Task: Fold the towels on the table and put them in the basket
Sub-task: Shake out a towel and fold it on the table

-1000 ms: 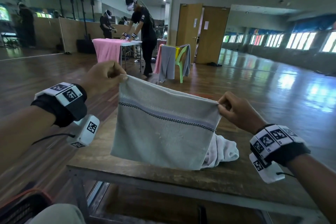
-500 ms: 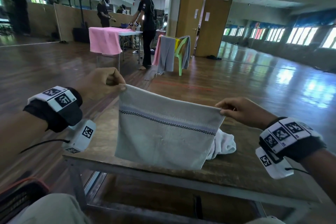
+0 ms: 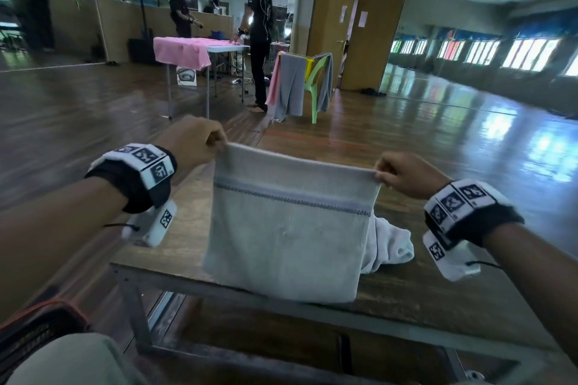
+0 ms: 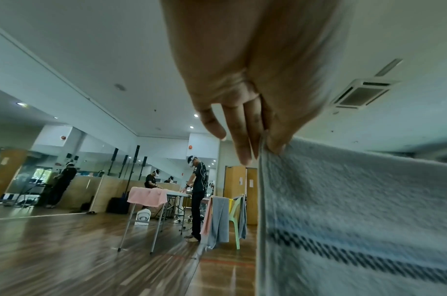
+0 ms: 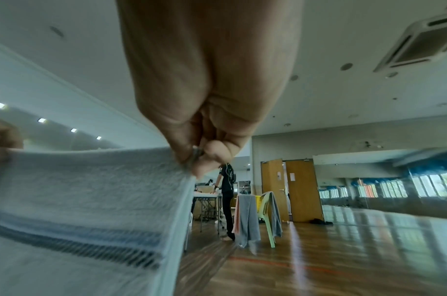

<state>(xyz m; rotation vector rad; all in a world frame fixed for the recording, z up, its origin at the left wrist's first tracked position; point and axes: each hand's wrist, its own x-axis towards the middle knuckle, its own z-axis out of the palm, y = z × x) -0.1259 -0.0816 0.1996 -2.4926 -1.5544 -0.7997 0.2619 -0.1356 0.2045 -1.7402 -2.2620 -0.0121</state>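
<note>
Left hand [image 3: 190, 147] pinches the top left corner of the towel [image 3: 291, 225]; in the left wrist view the thumb and a forefinger nip the hem while the other fingers [image 4: 238, 140] hang straight and free. Right hand [image 3: 406, 175] pinches the top right corner, its fingers curled tight on the hem in the right wrist view. The towel hangs as a taut, level sheet between the two hands, above the table [image 3: 438, 297], striped band uppermost. Its bottom edge reaches the near edge of the table; whether it rests there cannot be told. Holding by both upper corners lets the cloth's own weight pull it flat and square, which suits a fold: probably the step in hand is laying it down or bringing the corners together. The towel looks doubled already, though the layers are not clearly separable.

A second, white towel [image 3: 391, 244] lies crumpled on the table behind the held one, toward the right edge, not yet folded. The basket [image 3: 34, 331], dark with a reddish rim, sits low at the near left, off the table and beside the person's knee; nothing is seen inside the part that shows. By this judgement the task is at an early or middle stage.

Background: another person [image 3: 259, 37] stands at a far table draped in pink cloth [image 3: 181, 51]; a green chair [image 3: 316, 78] carries hung towels.
</note>
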